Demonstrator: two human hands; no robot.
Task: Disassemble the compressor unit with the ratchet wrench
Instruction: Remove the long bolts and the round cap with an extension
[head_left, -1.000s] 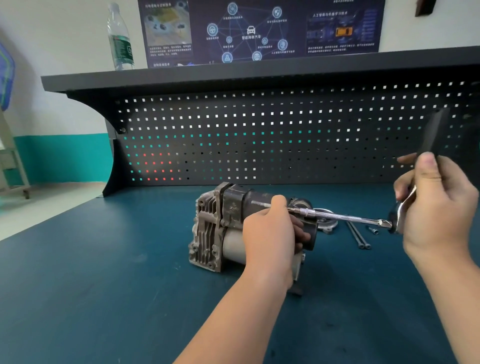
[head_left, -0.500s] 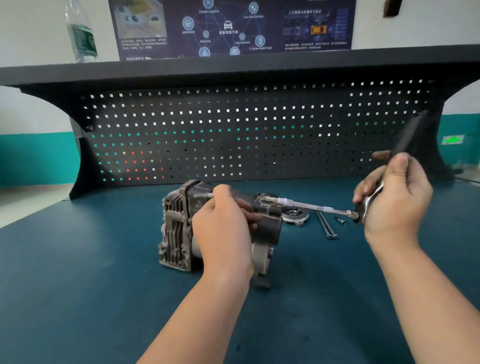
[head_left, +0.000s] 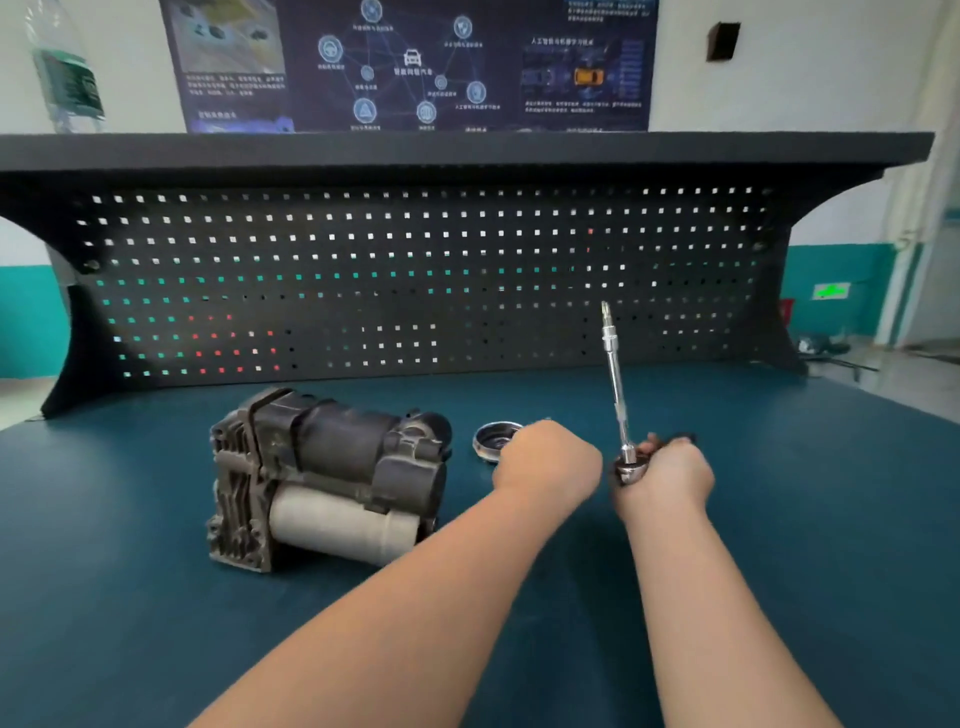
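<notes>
Compressor unit (head_left: 322, 480), ribbed cast metal with a pale smooth cylinder, on teal matte surface (head_left: 130, 597), right hand (head_left: 667, 475) gripping chrome ratchet wrench (head_left: 618, 395) with extension upright, left hand (head_left: 548, 462) curled beside round metal cap (head_left: 493, 441), its hold unclear.

Blue bench (head_left: 156, 597): compressor unit (head_left: 327, 478), round metal cap (head_left: 493, 440).

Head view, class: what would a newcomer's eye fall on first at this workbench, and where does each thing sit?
First, the ratchet wrench, its long extension pointing straight up, gripped at its head by the right hand right of centre. Next, the grey compressor unit lying on the blue bench to the left, untouched. The left hand hovers between them, beside a round metal cap.
</notes>
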